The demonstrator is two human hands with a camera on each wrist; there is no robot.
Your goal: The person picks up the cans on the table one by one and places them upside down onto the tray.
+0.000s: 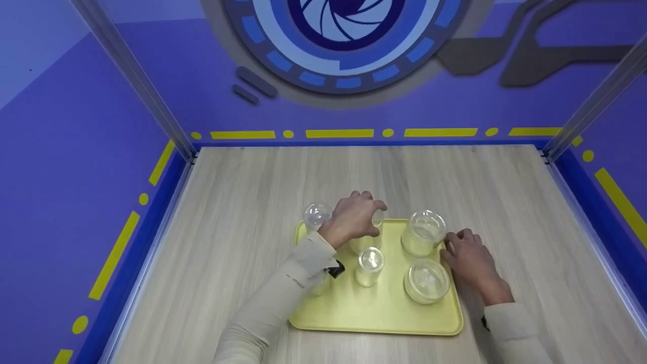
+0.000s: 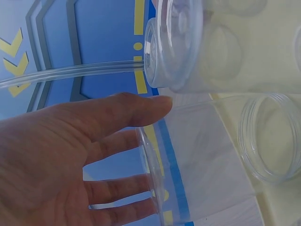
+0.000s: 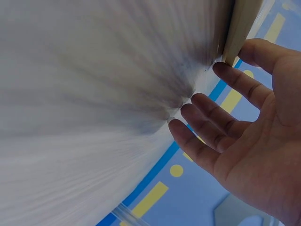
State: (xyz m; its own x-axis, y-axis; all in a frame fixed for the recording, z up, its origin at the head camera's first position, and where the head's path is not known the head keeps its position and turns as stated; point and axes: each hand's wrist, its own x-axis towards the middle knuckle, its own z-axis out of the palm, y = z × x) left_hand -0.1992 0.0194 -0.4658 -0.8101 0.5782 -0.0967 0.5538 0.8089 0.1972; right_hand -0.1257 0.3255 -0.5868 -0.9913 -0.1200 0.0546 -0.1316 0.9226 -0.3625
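Observation:
At the back of the yellow tray (image 1: 349, 318), my left hand (image 1: 351, 217) holds a tall clear glass (image 1: 378, 222) from above. In the left wrist view, the thumb lies along its near side and the other fingertips are at its end edge. Left of that hand stands another clear glass (image 1: 316, 215); a small clear glass (image 1: 369, 268) is just in front. My right hand (image 1: 471, 260) is at the tray's right edge, thumb and index fingertip against the rim, other fingertips on the table in the right wrist view.
A wide clear jar (image 1: 423, 235) and a low round glass container (image 1: 427, 283) stand on the tray's right side. Another clear vessel (image 1: 321, 289) is partly hidden by the left sleeve. Wood-grain table (image 1: 242, 202) surrounds the tray, with blue-purple panels (image 1: 354, 114) behind and beside it.

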